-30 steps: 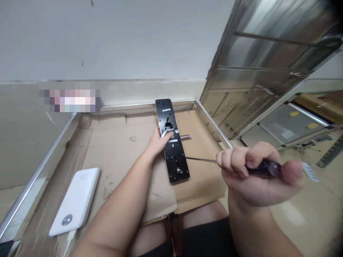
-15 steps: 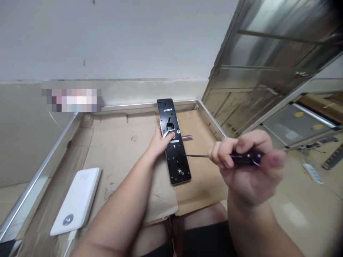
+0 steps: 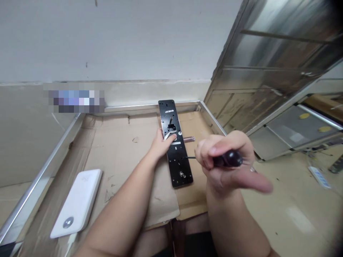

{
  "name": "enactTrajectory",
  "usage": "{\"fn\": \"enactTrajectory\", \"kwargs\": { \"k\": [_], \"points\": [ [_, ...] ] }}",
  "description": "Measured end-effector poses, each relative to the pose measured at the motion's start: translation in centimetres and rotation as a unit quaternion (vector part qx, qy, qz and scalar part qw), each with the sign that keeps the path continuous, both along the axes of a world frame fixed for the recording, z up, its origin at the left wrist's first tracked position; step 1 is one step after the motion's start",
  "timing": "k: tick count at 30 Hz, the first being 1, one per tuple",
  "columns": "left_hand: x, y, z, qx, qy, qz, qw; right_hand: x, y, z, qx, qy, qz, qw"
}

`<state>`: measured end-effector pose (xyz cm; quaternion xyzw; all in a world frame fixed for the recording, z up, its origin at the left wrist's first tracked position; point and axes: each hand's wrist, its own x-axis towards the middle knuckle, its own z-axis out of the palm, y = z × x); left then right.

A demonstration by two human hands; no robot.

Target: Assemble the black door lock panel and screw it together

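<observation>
Black lock back plate (image 3: 179,162) lying lengthwise on flattened cardboard (image 3: 120,157): left hand (image 3: 160,144) resting open across the plate, steadying it; right hand (image 3: 222,175) closed around a dark-handled screwdriver (image 3: 230,159), its shaft tip at the plate's right side.

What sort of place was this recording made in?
Probably a plain workshop or unfinished utility room: flattened cardboard is spread out as a work surface, a stainless-steel panel stands beside it, and a power strip lies on the bare floor.
</observation>
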<state>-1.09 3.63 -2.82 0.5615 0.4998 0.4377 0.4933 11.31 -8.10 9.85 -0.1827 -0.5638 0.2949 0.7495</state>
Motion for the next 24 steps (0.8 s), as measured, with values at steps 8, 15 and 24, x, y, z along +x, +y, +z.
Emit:
{"fn": "enactTrajectory", "kwargs": {
  "k": [8,15,24],
  "points": [
    [0.0,0.2,-0.6,0.007,-0.008,-0.003,1.000,2.5,0.0,0.1,-0.045,-0.017,0.037,0.998],
    [-0.1,0.1,-0.5,0.003,-0.008,-0.001,1.000,3.8,-1.1,1.5,-0.150,-0.052,0.102,0.982],
    [-0.1,0.0,-0.2,-0.011,-0.005,-0.001,1.000,2.2,-1.0,0.4,-0.071,-0.007,0.026,0.997]
  ]
}}
